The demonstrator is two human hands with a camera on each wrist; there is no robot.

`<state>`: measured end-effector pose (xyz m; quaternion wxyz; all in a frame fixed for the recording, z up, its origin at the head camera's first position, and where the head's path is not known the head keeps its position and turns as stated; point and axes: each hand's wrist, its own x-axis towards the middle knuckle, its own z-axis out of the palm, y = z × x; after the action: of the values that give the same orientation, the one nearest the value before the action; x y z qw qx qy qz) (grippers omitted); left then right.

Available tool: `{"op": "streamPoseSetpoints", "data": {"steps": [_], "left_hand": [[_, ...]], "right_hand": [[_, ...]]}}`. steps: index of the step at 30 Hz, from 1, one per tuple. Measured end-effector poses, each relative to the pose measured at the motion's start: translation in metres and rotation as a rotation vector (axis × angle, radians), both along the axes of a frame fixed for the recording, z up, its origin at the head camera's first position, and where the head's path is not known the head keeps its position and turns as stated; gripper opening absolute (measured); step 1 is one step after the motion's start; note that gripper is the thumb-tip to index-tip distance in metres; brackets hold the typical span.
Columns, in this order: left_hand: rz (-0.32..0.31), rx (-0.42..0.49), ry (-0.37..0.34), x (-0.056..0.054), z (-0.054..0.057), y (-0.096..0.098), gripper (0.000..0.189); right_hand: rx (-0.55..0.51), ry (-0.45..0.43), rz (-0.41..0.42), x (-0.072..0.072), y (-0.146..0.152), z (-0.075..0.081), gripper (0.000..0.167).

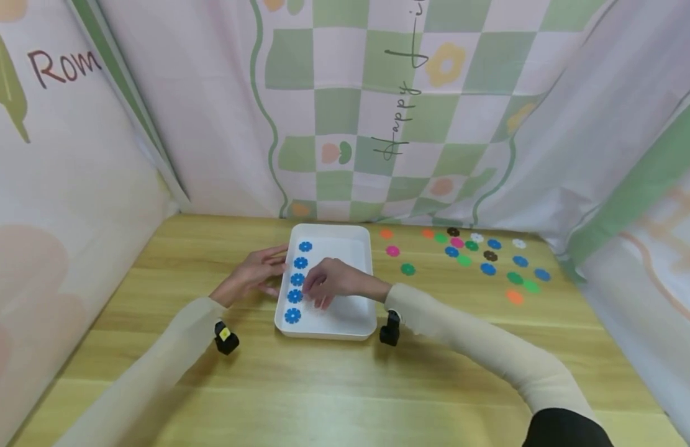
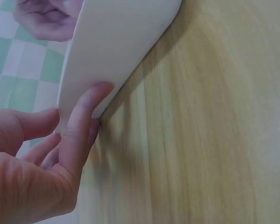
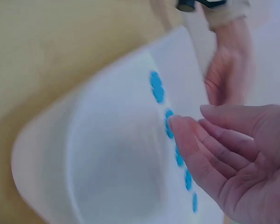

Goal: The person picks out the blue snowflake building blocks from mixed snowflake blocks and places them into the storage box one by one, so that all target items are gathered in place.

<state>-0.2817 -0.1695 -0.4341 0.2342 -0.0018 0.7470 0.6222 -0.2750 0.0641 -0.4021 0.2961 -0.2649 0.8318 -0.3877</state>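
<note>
The white tray (image 1: 350, 248), beneath the right hand (image 1: 335, 279), is best steadied by the left hand (image 1: 253, 273), whose unclenched fingers are laid against its side. Beside the relaxed, seemingly empty right fingertips, the blue flowers (image 1: 297, 279) are best touched lightly, lest their row be disturbed.

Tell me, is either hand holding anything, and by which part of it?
Nothing appears gripped. The left hand only touches the white tray at its outer left wall; the right hand, beside the blue flower pieces, shows nothing between its fingers.
</note>
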Motion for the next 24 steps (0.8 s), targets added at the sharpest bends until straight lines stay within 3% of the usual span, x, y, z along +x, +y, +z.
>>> {"op": "streamPoseSetpoints", "data": {"steps": [15,24], "left_hand": [[0.023,-0.019,-0.019,-0.002,-0.001,0.000,0.063],[0.022,-0.037,-0.018,-0.002,-0.001,0.001,0.063]], "right_hand": [[-0.188,0.202,-0.048,-0.025,0.054,0.011,0.020],[-0.258,0.145,-0.199,-0.036,0.102,0.006,0.029]]}}
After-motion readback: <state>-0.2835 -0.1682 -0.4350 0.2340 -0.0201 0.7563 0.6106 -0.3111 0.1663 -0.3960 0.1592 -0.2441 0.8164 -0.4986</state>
